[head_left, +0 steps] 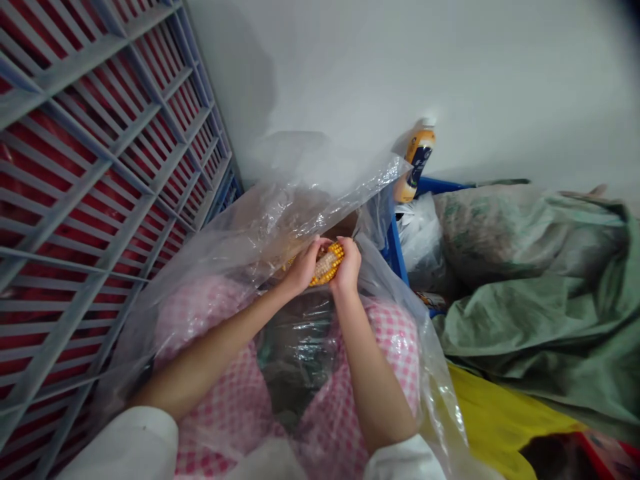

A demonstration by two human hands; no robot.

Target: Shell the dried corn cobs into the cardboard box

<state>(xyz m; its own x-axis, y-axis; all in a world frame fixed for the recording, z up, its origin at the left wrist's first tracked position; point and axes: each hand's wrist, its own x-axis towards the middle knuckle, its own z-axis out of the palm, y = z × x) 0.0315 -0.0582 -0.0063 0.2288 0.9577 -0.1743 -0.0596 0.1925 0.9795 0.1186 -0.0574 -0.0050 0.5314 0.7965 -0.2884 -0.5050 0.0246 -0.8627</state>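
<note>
An ear of corn (327,265) is held between my two hands, tilted up to the right. Part of its side is bare, pale cob, with yellow kernels still along the edges. My left hand (303,267) closes round its lower left end. Round the upper right end, my right hand (347,265) is wrapped, thumb near the top. Both hands are over the mouth of a large clear plastic bag (240,220), which spreads across my knees. Some yellow kernels show beside my left hand; the bag's inside is mostly hidden.
Purple-grey slatted crates (115,153) with red contents rise on the left. A white wall (340,73) stands ahead. To the right are an orange-labelled bottle (417,160), a blue crate (397,250), grey-green woven sacks (530,307) and a yellow bag (490,413).
</note>
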